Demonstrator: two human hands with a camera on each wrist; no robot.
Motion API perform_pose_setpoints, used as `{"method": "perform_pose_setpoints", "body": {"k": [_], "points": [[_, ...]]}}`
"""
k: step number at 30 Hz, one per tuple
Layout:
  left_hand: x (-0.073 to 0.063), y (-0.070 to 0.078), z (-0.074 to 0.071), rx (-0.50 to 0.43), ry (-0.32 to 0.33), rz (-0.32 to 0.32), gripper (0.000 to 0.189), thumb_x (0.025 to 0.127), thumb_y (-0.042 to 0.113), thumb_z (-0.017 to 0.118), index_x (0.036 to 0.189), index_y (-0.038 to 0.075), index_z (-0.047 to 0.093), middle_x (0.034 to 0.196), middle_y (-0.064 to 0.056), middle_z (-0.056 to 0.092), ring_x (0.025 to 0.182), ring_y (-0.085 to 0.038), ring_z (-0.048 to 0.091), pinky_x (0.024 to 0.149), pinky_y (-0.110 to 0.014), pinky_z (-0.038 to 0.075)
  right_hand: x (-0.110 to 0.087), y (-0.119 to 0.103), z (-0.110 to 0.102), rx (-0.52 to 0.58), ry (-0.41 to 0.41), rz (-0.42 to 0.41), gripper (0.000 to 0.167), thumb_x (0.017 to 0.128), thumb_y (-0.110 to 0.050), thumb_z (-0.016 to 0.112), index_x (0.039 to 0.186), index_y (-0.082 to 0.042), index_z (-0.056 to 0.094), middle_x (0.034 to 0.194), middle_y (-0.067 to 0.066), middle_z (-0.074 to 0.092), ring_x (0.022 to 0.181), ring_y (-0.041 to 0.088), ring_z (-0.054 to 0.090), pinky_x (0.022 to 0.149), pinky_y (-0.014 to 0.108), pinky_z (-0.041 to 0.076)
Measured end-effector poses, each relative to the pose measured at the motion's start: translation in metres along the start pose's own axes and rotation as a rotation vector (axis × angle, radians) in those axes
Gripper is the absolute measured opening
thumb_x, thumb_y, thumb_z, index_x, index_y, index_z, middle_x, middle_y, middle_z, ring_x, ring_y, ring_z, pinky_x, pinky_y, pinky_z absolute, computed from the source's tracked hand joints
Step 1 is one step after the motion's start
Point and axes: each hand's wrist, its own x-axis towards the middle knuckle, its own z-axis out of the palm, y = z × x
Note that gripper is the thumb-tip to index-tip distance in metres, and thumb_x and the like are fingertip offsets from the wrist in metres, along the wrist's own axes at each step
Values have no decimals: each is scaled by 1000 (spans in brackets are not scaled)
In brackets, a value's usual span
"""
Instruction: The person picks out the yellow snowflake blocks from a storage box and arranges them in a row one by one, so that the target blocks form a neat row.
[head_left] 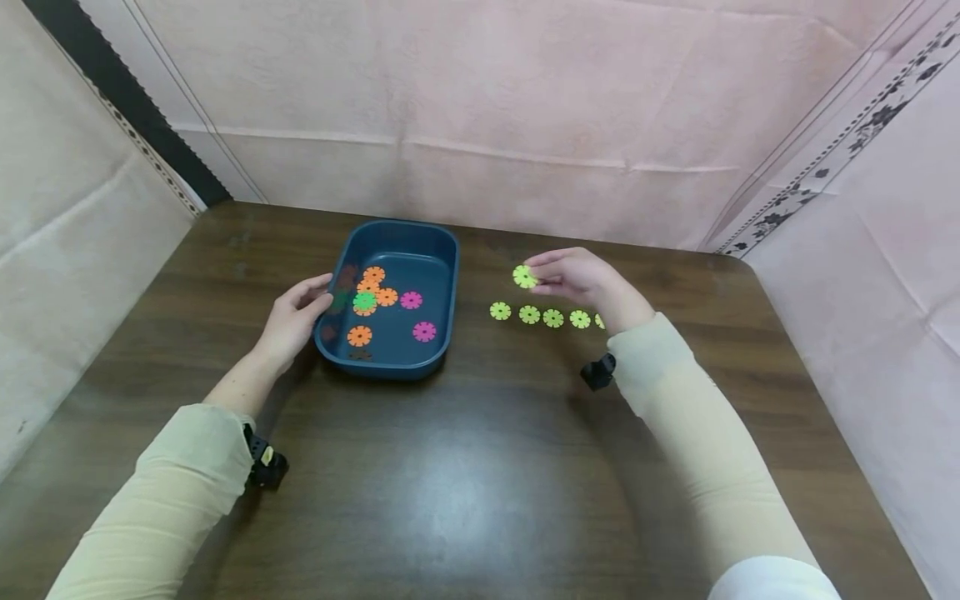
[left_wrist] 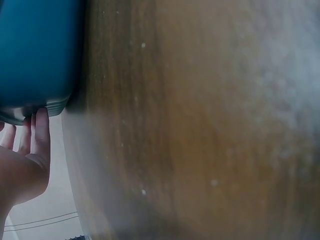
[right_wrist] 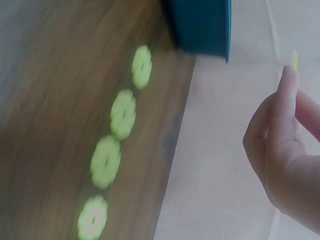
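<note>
My right hand (head_left: 572, 277) pinches a yellow-green notched plastic disc (head_left: 523, 277) between thumb and fingertips, raised above the table. In the right wrist view only the edge of that disc (right_wrist: 294, 60) shows past the fingertips. Below it, several yellow-green discs (head_left: 529, 314) lie in a row, the rightmost partly hidden by the wrist. My left hand (head_left: 288, 321) grips the left side of a blue tray (head_left: 386, 369), thumb at the rim and fingers against the outer wall. Inside the tray lie several orange discs (head_left: 359, 336), a green disc (head_left: 364, 301) on top of orange ones, and two magenta discs (head_left: 424, 332).
A dark wooden table (head_left: 450, 500) carries everything, with glare at its middle front. Pale cloth (head_left: 465, 100) hangs behind the table's far edge and along both sides. Black wrist cameras (head_left: 266, 467) are strapped to both wrists.
</note>
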Motion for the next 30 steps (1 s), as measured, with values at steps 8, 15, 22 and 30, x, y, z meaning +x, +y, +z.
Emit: {"method": "perform_pose_setpoints", "body": {"k": [8, 15, 22, 30], "points": [[-1, 0, -1, -19, 13, 0, 51, 100, 33, 39, 146, 13, 32, 140, -17, 40, 112, -10, 41, 94, -28, 38, -8, 7, -42, 74, 36, 13, 40, 92, 6, 49, 131, 10, 42, 76, 1, 60, 70, 10, 58, 73, 21, 54], [-3, 3, 1, -11, 22, 6, 50, 100, 32, 40, 145, 11, 34, 140, -18, 40, 118, -16, 40, 98, -32, 38, -16, 15, -73, 112, 47, 40, 19, 93, 6, 46, 94, -5, 61, 78, 2, 65, 73, 10, 64, 73, 21, 54], [-4, 4, 0, -5, 19, 4, 50, 100, 32, 40, 145, 10, 35, 140, -18, 41, 118, -18, 40, 97, -32, 38, -23, 28, -103, 114, 75, 75, 24, 94, 4, 46, 86, -10, 63, 78, 0, 68, 74, 9, 66, 73, 20, 54], [-3, 3, 0, -10, 7, -2, 51, 100, 33, 39, 145, 10, 33, 141, -19, 39, 122, -23, 38, 103, -40, 36, -25, 43, -126, 97, 126, 133, 31, 95, 2, 46, 78, -14, 66, 75, -2, 67, 71, 7, 64, 72, 19, 53]]}}
